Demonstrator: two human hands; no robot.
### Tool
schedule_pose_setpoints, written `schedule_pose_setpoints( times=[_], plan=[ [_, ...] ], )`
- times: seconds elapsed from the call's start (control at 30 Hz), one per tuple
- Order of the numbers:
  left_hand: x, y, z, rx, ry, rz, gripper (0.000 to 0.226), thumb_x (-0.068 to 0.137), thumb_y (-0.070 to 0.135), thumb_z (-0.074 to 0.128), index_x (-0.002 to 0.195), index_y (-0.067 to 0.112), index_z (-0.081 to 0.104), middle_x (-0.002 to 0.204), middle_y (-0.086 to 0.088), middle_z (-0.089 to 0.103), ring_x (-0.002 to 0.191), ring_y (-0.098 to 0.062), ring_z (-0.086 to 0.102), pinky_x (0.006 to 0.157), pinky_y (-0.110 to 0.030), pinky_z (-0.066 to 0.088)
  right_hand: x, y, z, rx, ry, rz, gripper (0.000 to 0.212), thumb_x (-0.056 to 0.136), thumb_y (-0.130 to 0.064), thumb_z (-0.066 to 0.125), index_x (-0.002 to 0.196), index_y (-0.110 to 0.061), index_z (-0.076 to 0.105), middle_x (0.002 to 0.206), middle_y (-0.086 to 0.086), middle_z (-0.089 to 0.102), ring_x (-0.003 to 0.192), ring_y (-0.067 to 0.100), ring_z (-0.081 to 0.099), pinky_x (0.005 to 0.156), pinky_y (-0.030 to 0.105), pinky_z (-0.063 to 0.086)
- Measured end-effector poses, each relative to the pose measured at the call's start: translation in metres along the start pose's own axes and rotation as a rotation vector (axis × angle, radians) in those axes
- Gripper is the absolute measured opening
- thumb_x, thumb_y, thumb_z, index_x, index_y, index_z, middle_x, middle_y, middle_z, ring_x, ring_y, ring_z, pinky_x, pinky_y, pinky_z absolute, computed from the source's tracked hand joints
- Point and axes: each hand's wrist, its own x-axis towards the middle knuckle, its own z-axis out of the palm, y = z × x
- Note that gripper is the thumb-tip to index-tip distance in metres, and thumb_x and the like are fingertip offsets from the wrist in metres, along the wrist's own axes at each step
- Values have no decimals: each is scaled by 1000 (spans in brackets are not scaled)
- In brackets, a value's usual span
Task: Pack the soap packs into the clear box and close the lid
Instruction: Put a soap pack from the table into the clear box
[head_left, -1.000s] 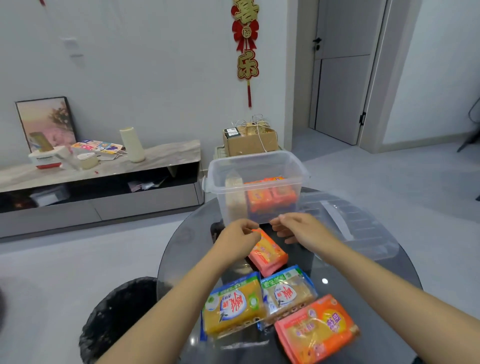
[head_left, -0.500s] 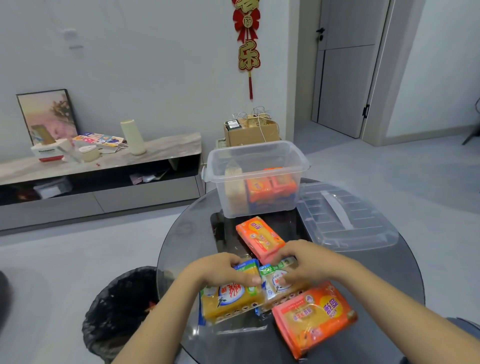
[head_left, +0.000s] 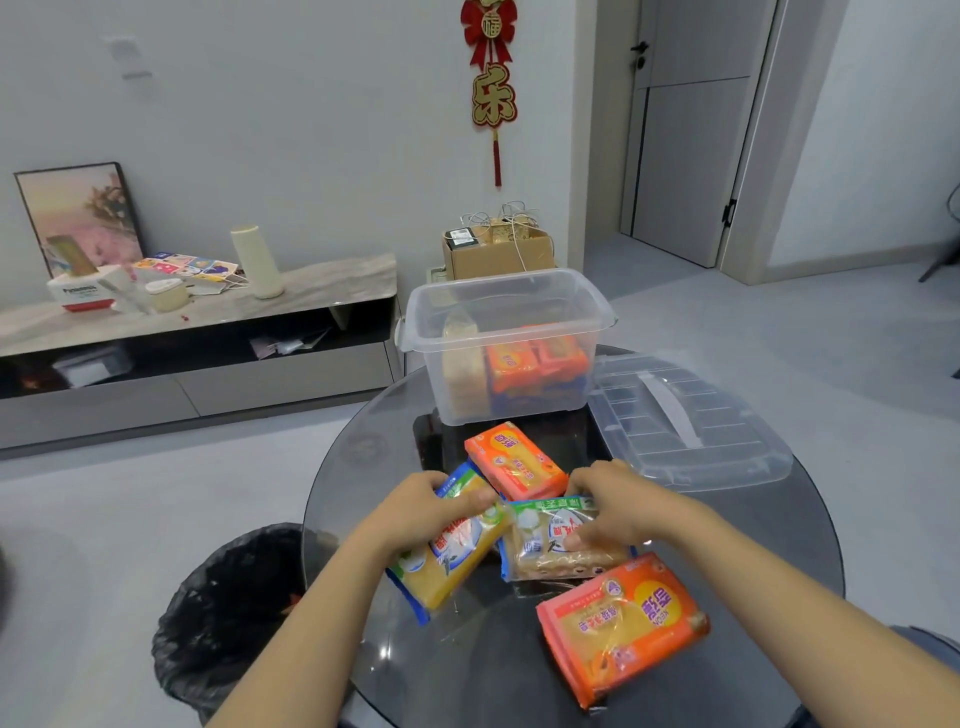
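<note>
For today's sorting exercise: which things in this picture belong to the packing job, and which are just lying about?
Part of the job:
clear box
lid
blue-and-yellow soap pack in the left hand
second blue pack under the right hand
small orange pack
large orange pack

Lying about:
cardboard box
bin
framed picture

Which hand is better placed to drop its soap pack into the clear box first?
Left, narrowly. The left hand has its blue-edged yellow soap pack tilted up, seemingly off the glass table; the right hand presses its pack flat. The clear plastic box stands open ahead.
</note>
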Motion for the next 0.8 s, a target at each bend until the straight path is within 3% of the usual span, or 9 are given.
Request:
schedule_pose_setpoints(
  times=[0.2,0.3,0.4,0.5,0.67,0.8],
  plan=[
    [5,9,7,-351,128,64,47,70,52,72,95,17,54,87,-4,75,66,-13,73,55,-24,57,-6,-1,-8,95,0,-41,46,66,-31,79,76,-29,34,91,-6,57,83,17,56,67,30,44],
    [7,13,10,-443,140,58,43,74,50,69,98,17,55,89,-5,74,72,-17,73,59,-28,58,-8,-1,-13,226,57,-43,42,68,-26,78,84,-24,40,97,1,63,83,19,58,68,31,46],
    [8,16,10,-640,119,5,48,76,51,65,103,11,57,91,-10,74,72,-23,72,61,-33,59,-8,-2,-19,463,185,-4,39,72,-19,77,102,-19,51,96,-3,60,80,13,56,65,23,44],
    [9,20,10,-890,28,-37,55,74,55,62,104,9,62,94,-16,73,77,-28,71,74,-44,59,-6,-5,-20,748,241,73,39,77,-13,74,113,-12,59,100,4,66,84,15,62,69,25,49],
    [10,32,20,-1056,-42,-102,78,61,61,62,118,8,61,111,-21,70,99,-37,68,92,-57,50,-3,-19,-11,1188,190,182,31,81,-14,70,109,-6,59,89,7,68,69,16,63,63,26,50],
    [7,43,28,-1137,-41,-105,72,77,60,54,128,9,54,115,-21,68,102,-37,67,90,-54,52,-4,-34,1,1488,98,167,30,93,-19,55,116,-1,53,93,13,67,77,24,64,68,35,52]
  ],
)
